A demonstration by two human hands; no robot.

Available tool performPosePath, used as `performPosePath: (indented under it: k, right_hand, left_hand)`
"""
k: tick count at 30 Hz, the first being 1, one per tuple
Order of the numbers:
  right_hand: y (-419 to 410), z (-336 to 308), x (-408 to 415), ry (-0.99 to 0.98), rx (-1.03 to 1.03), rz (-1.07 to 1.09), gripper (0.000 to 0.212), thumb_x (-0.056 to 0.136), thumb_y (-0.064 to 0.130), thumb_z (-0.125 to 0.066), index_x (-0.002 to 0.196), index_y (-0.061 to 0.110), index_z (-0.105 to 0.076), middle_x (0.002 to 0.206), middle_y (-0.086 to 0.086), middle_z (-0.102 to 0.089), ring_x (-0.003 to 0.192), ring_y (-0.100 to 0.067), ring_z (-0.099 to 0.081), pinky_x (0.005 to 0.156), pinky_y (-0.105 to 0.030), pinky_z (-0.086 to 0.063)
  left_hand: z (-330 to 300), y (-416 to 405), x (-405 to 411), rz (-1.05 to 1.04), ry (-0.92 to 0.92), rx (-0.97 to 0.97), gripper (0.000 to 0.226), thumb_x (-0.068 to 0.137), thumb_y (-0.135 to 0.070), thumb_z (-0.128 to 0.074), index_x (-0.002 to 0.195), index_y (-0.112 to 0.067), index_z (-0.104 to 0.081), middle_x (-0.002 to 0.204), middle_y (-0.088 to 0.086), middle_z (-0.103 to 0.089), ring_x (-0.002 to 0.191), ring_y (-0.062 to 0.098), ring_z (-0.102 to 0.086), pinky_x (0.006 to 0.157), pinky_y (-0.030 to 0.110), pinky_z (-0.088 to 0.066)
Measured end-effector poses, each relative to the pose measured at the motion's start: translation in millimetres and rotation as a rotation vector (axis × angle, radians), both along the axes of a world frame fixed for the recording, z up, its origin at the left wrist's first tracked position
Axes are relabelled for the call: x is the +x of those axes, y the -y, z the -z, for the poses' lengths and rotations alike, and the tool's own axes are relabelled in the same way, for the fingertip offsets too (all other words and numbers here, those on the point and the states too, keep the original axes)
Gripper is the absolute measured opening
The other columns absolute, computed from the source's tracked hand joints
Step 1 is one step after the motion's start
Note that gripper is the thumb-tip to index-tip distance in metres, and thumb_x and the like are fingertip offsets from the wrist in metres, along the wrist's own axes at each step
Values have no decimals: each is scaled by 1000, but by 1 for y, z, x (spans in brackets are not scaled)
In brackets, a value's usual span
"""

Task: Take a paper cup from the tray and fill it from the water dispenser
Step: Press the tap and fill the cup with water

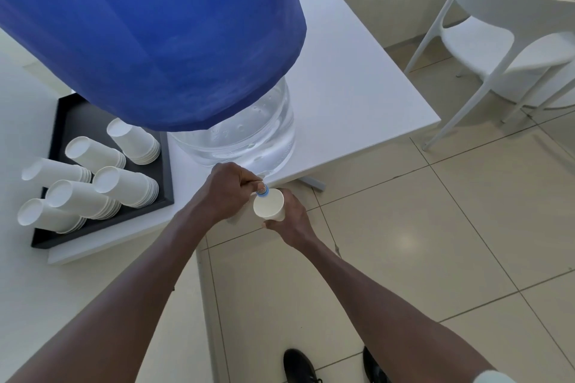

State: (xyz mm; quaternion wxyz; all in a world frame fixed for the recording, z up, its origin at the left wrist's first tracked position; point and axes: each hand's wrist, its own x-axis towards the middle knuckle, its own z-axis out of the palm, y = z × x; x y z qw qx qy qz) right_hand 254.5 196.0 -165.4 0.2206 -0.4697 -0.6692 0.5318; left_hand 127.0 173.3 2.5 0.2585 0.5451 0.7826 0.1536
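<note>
A big water dispenser bottle (pixel 249 134) under a blue cover (pixel 149 34) stands on the white table's corner. Its small blue-ringed tap (pixel 263 190) sticks out over the table edge. My left hand (pixel 228 188) is closed on the tap, thumb pressing it. My right hand (pixel 291 216) holds a white paper cup (pixel 269 205) upright directly below the tap, off the table edge above the floor. Whether water is flowing is too small to tell. A black tray (pixel 163 171) at the left holds several stacks of upside-down white paper cups (pixel 124 185).
The white table (pixel 357 78) ends just right of the bottle. A white plastic chair (pixel 504 40) stands at the upper right on the tiled floor (pixel 435 242). My black shoes (pixel 298 365) show at the bottom.
</note>
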Motion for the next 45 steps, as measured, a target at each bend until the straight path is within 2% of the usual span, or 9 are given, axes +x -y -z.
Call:
performPosePath:
  k: [1, 2, 3, 5, 9, 12, 16, 24, 45]
  right_hand:
    - [0, -1, 0, -5, 4, 1, 71, 61, 13, -88, 123, 17, -53, 117, -2, -61, 102, -19, -55, 77, -25, -40]
    - [0, -1, 0, -10, 6, 3, 71, 61, 12, -88, 123, 17, -53, 117, -2, -61, 101, -19, -55, 77, -24, -40]
    - [1, -2, 0, -15, 8, 2, 70, 62, 12, -87, 123, 17, -53, 117, -2, -61, 100, -18, -54, 77, -24, -39]
    - [1, -2, 0, -18, 12, 3, 69, 62, 12, -87, 122, 17, -53, 116, -2, -62, 99, -16, -53, 77, -23, -39]
    - [2, -2, -1, -28, 12, 6, 68, 62, 11, -87, 121, 16, -53, 115, -2, -62, 100, -17, -54, 77, -23, -39]
    - [3, -4, -1, -34, 10, 8, 66, 63, 11, -86, 121, 16, -53, 114, -1, -61, 97, -15, -52, 76, -22, -38]
    - [4, -5, -2, -39, 1, 25, 63, 64, 12, -85, 119, 17, -54, 111, 2, -61, 95, -13, -53, 70, -15, -37]
    - [3, -7, 0, -44, 22, 18, 62, 64, 11, -82, 119, 18, -54, 110, 2, -62, 96, -14, -56, 74, -21, -41]
    - [-1, -11, 1, -55, 78, -10, 59, 64, 11, -80, 116, 21, -54, 105, 8, -62, 90, -8, -54, 69, -1, -37]
  left_hand:
    - [-2, -1, 0, 2, 4, 4, 13, 85, -17, -68, 87, -10, -79, 47, 1, -37, 48, 9, -40, 50, 12, -31]
    - [-4, -2, 0, 7, 7, 8, 13, 86, -15, -68, 92, -10, -79, 64, -3, -65, 46, 2, -46, 50, 8, -32]
    - [-5, -4, 0, 14, 9, 7, 15, 86, -14, -67, 96, -8, -78, 81, -30, -41, 45, -6, -48, 49, 5, -33]
    - [-5, -4, -2, 16, 22, -6, 18, 87, -13, -67, 100, -7, -76, 76, -36, -40, 45, -8, -49, 48, 3, -32]
    - [-4, -5, -3, -9, 52, -22, 18, 86, -16, -69, 100, -10, -77, 79, -5, -71, 47, -6, -50, 49, 2, -33]
    - [-5, -6, -3, 3, 76, -37, 18, 86, -14, -68, 102, -7, -76, 80, -18, -62, 46, -14, -49, 48, 1, -33]
    - [-5, -7, -5, -3, 80, -55, 18, 86, -16, -69, 101, -10, -77, 88, 6, -78, 49, -13, -51, 49, 1, -34]
    - [-2, -8, -9, -19, 78, -77, 16, 84, -20, -70, 97, -14, -78, 94, 0, -78, 63, -1, -54, 57, 8, -38]
    - [2, -8, -9, -31, 56, -65, 15, 84, -19, -70, 96, -15, -78, 98, -1, -77, 68, -5, -57, 55, 1, -36]
